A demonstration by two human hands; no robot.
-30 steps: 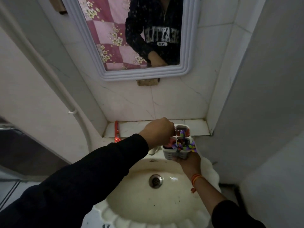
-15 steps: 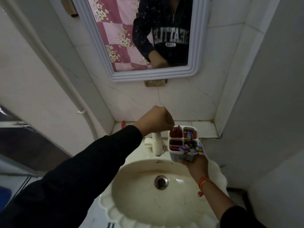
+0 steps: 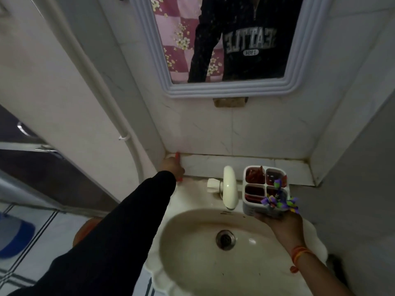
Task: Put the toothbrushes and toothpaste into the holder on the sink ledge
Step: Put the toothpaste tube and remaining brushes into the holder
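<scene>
With the cream tap [image 3: 229, 186] standing between our hands above the basin [image 3: 192, 263], our left hand [image 3: 172, 167] closes its grip on a red toothbrush [image 3: 177, 155] at the ledge's [image 3: 213, 165] far-left corner, while our right hand [image 3: 277, 221] cups the four-compartment holder [image 3: 265, 191] from beneath, well right of it.

White four-compartment holder [image 3: 265, 191] upright; red toothbrush [image 3: 177, 156] at ledge corner.
</scene>
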